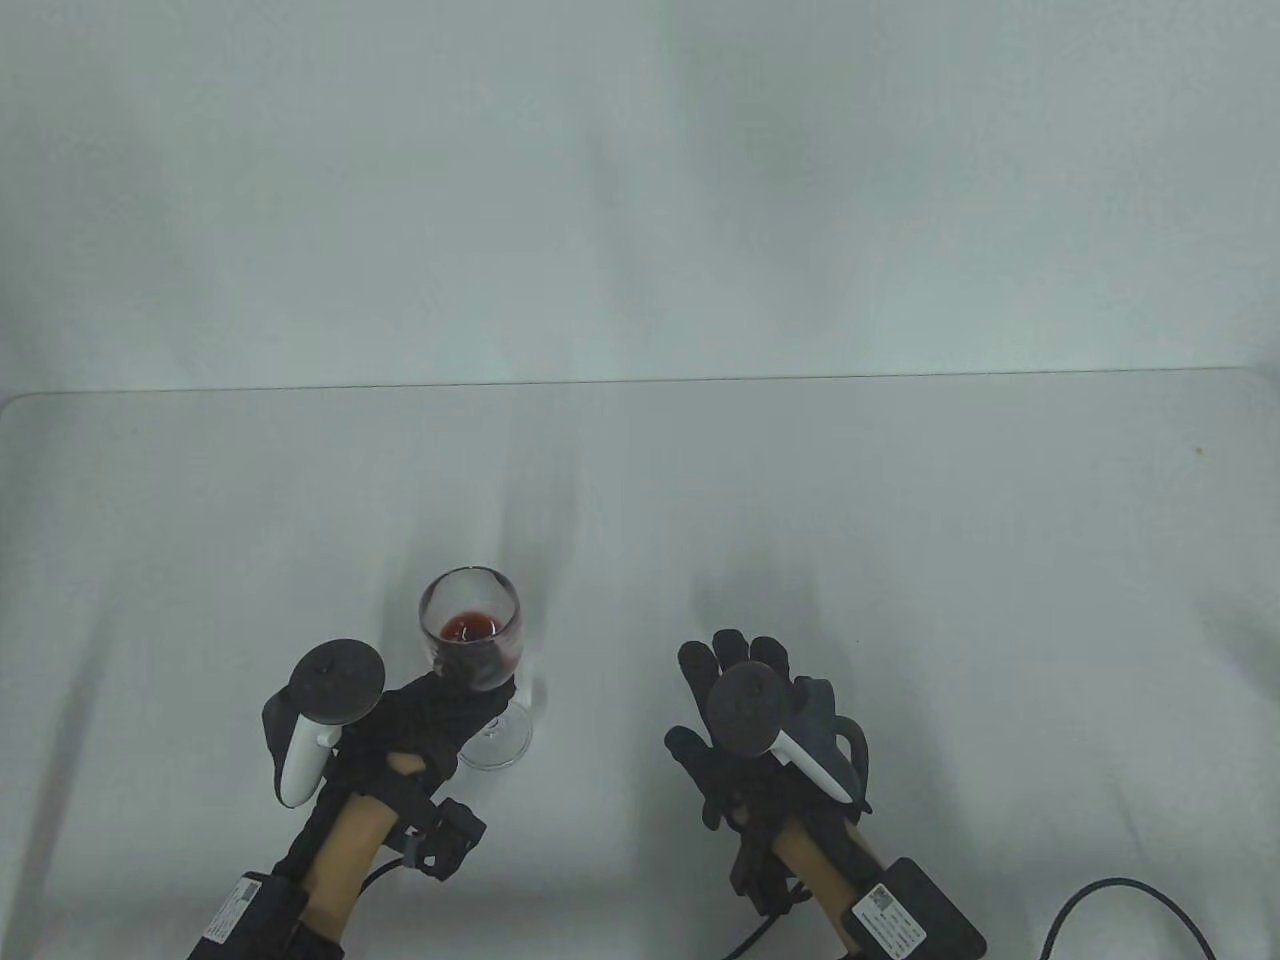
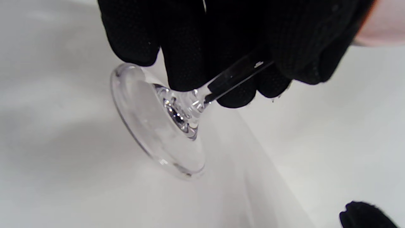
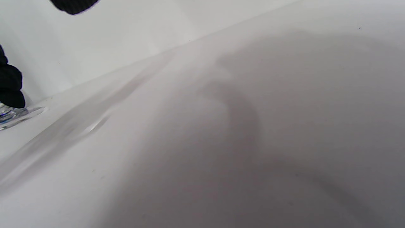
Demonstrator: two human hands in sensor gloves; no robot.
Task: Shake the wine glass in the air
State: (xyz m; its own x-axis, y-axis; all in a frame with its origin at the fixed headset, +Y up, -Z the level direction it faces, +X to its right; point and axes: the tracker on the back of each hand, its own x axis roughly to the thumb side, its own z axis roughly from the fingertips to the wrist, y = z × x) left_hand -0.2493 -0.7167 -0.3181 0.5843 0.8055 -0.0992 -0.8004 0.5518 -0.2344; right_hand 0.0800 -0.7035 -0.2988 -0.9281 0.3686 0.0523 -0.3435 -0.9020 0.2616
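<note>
clear glass, with a shallow pool of red wine in the bowl: the wine glass (image 1: 472, 640) stands at lower left of centre in the table view, on the white table (image 1: 900, 520). the left hand (image 1: 425, 720) is wrapped around the stem (image 2: 234, 77), fingers (image 2: 186, 63) closed on it just above the foot (image 2: 152, 126). a stem grip keeps the bowl free to swing and, i judge, gives the wrist leverage for the shake. in the right wrist view the foot's edge, at the far left, appears to sit on the surface; whether it has left the table i cannot tell. the lift seems not yet made. the right hand (image 1: 745, 715) lies palm down at lower right of centre, fingers spread and flat, holding nothing, well apart from the glass, probably parked clear of the swing. little wine, so low spill risk.
</note>
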